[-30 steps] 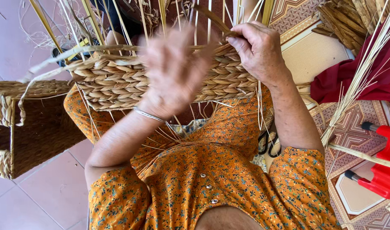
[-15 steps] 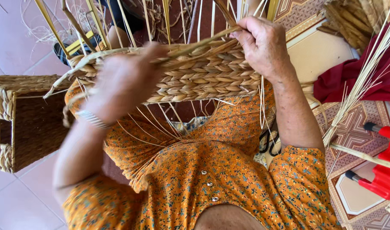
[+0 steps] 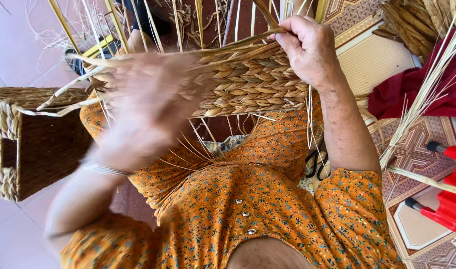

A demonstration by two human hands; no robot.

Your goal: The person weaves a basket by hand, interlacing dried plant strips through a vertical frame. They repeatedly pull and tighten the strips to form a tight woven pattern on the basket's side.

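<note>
Standing at the far left on the pale tiled floor (image 3: 8, 234) is a finished woven box (image 3: 23, 144), square-cornered, with thick braided rims and a dark, close-woven wall; a handle slot is cut in its near side, and what it holds cannot be told. Next comes the left hand (image 3: 143, 114), blurred, in front of the left part of the half-made basket (image 3: 248, 82); how its fingers sit cannot be told, and a thin metal bangle (image 3: 103, 170) rings the wrist. That basket is held up over the lap, above the orange flowered dress (image 3: 248, 199). Its wall is plaited from flat, dry, straw-coloured strands in rough chevron rows, and stiff upright stakes (image 3: 200, 20) stick out above the rim while thin loose ends hang below. On the basket's right end, the right hand (image 3: 312, 50) is curled tight, fingers pinching a long flat strand against the top edge. Further right lie a red cloth (image 3: 417, 92), a sheaf of pale reeds (image 3: 427, 99) and a red plastic tool (image 3: 452, 199) on patterned tiles.
</note>
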